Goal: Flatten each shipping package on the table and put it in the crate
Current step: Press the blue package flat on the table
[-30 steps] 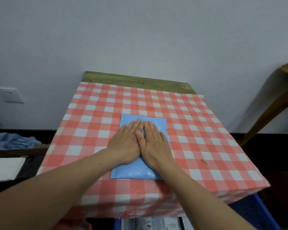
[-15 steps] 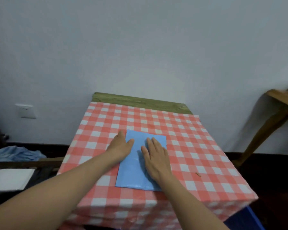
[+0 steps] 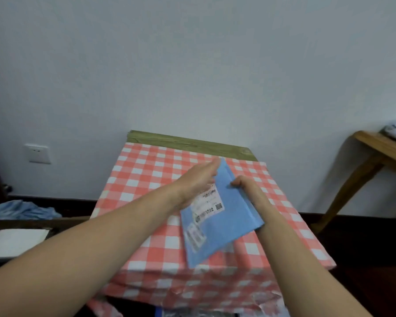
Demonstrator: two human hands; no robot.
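Above the middle of the bench (image 3: 146, 179), in the head view, you are holding the blue package (image 3: 224, 227) clear of the checked cloth, tilted, with its label side facing you. Its long axis is running from the far corner by your fingertips down toward the bench's near edge. Your right hand (image 3: 242, 184) is making the grip: its fingers are curling over the package's right long edge near the far end and pinching it. Your left hand (image 3: 199, 181) is lying with straight fingers along the left side by the label, steadying the package and clasping nothing. The right hand is carrying the load, so it is likely the one leading the next move. The thin strip of blue showing under the bench's near edge is probably the crate (image 3: 157, 312), though too little of it is showing to be sure. If so, the package's near end is already pointing down toward it, below your wrists.
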